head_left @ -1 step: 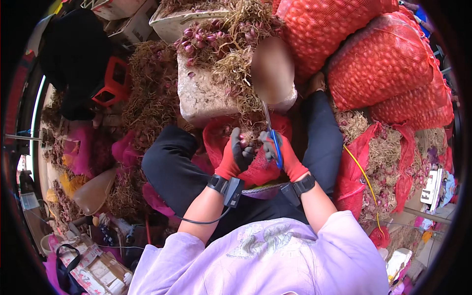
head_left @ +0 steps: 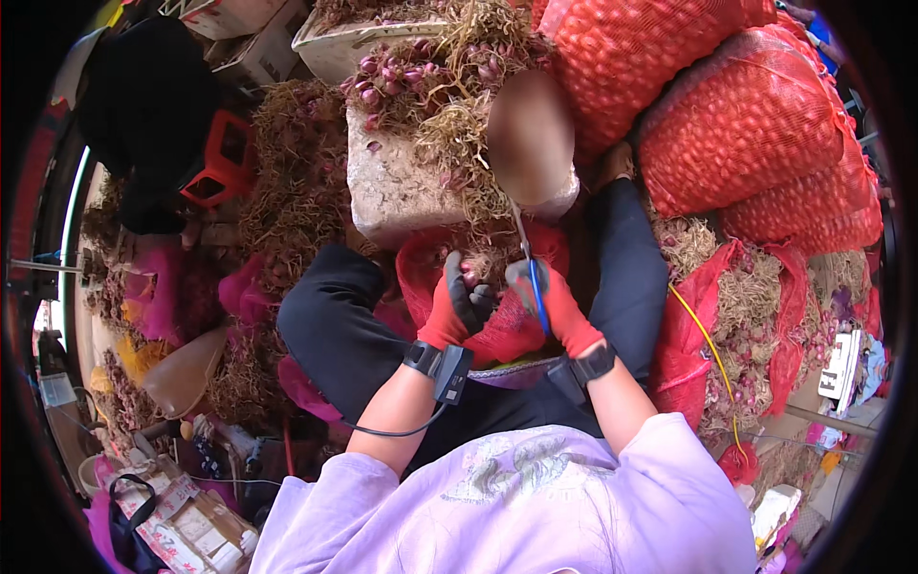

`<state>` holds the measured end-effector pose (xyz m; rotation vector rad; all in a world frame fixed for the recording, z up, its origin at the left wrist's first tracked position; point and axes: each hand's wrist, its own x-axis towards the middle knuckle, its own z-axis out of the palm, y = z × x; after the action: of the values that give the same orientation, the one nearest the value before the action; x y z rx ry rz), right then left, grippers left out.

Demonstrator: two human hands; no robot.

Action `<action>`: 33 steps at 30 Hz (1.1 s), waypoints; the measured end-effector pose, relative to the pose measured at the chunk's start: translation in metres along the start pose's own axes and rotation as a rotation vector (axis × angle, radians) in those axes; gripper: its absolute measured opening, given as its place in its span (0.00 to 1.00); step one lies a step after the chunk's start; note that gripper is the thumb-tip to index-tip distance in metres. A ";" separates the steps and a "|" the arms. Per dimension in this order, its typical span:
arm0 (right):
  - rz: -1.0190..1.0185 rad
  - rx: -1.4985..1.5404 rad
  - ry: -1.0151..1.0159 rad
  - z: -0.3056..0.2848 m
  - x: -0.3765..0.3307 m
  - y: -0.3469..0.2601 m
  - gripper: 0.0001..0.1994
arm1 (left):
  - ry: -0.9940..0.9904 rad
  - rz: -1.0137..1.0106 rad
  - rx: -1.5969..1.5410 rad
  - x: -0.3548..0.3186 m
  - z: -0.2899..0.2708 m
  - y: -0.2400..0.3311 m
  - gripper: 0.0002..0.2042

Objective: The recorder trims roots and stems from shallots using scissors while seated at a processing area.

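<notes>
My left hand (head_left: 457, 306), in a red and grey glove, is closed around a small bunch of shallots (head_left: 470, 274), with the purple bulbs and dry roots or stems showing at the fingertips. Just right of it, my right hand (head_left: 559, 304), gloved alike, grips a pair of scissors (head_left: 537, 292) by the blue handles. Their metal blades point away from me; whether they are apart or together is hard to make out. Both hands are above an open red mesh bag (head_left: 413, 266) between my legs. Beyond it, dried shallots (head_left: 382, 81) with stalks are heaped on a white foam box (head_left: 394, 191).
Full red mesh sacks (head_left: 741, 120) are stacked at the far right. A red stool (head_left: 218, 158) stands at the far left. More shallots with dry stalks (head_left: 287, 206) lie left of the box. A yellow cord (head_left: 706, 335) crosses the pile at right.
My right hand and the scissors have shifted slightly to the right, a little away from the shallots. My left hand stays almost where it was.
</notes>
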<state>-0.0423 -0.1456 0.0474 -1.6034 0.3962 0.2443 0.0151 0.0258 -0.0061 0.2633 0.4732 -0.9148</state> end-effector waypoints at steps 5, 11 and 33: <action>-0.094 -0.865 0.074 -0.003 -0.034 0.022 0.39 | 0.179 0.065 -0.092 0.002 0.025 -0.008 0.15; -0.207 -1.110 0.152 0.011 -0.039 0.017 0.35 | -0.047 0.132 0.008 0.015 -0.011 -0.017 0.15; -0.196 -0.985 0.166 -0.010 -0.046 0.007 0.22 | -0.033 0.365 0.267 -0.009 0.036 -0.018 0.11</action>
<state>-0.0877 -0.1507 0.0594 -2.6269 0.2427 0.1582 0.0063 0.0067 0.0295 0.5576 0.2593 -0.6215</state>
